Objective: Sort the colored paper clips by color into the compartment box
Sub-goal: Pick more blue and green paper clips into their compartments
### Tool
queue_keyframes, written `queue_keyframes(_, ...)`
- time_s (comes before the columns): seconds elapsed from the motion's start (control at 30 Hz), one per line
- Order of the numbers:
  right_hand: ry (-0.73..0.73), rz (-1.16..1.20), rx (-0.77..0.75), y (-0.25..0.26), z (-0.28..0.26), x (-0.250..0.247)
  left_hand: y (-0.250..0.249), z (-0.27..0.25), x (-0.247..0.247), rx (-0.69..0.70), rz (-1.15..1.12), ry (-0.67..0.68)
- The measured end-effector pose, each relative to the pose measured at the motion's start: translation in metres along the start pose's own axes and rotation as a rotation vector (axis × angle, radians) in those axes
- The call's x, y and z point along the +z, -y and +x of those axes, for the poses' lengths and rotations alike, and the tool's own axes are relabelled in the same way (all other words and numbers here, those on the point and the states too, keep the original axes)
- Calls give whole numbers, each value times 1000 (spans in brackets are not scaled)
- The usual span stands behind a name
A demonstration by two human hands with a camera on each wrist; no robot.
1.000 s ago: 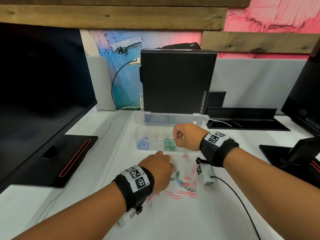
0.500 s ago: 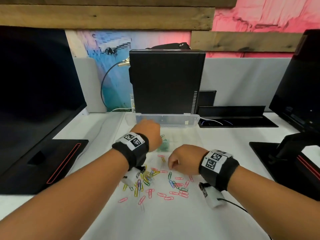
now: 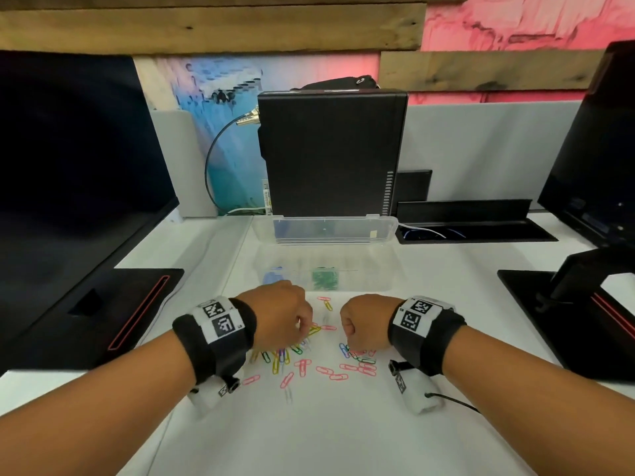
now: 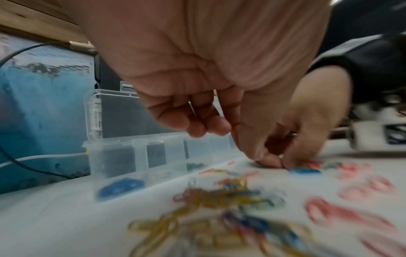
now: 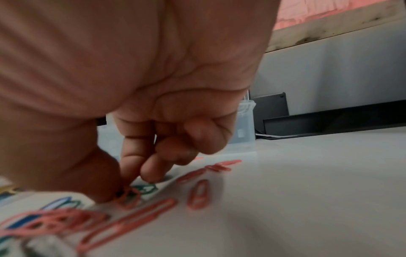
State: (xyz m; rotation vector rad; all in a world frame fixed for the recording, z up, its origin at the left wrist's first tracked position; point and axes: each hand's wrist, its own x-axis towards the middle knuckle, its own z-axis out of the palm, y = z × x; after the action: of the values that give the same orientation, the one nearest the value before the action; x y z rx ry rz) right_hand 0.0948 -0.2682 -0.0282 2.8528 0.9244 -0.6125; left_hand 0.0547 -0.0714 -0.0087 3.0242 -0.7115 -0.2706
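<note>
Loose coloured paper clips (image 3: 285, 355) lie scattered on the white desk, with a mostly pink group (image 3: 357, 367) to the right. Behind them stands the clear compartment box (image 3: 371, 273), its lid (image 3: 326, 230) open; blue clips (image 3: 273, 278) fill one compartment and green clips (image 3: 324, 280) another. My left hand (image 3: 302, 324) hovers over the mixed pile with curled fingers, and nothing shows in it (image 4: 206, 127). My right hand (image 3: 350, 341) reaches down to the desk. In the right wrist view its thumb and forefinger pinch a pink clip (image 5: 129, 198) lying over a green clip (image 5: 146, 189).
A black computer case (image 3: 330, 152) stands right behind the box. Dark monitors flank the desk at left (image 3: 68, 166) and right (image 3: 591, 149), their stand bases (image 3: 103, 314) (image 3: 567, 321) at either side. A black cable tray (image 3: 474, 231) lies at back right.
A second ago my right hand was at the box and it dropped to the clips. My left hand went to the box, then returned to the pile.
</note>
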Motion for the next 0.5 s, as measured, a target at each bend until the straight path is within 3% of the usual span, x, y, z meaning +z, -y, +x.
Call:
queue_keyframes(0.23, -127, 278, 4, -15, -9, 7, -5, -12, 18, 18, 106, 45)
queue_keyframes(0.5, -169, 254, -10, -26, -24, 10, -13, -10, 24, 91, 235, 2)
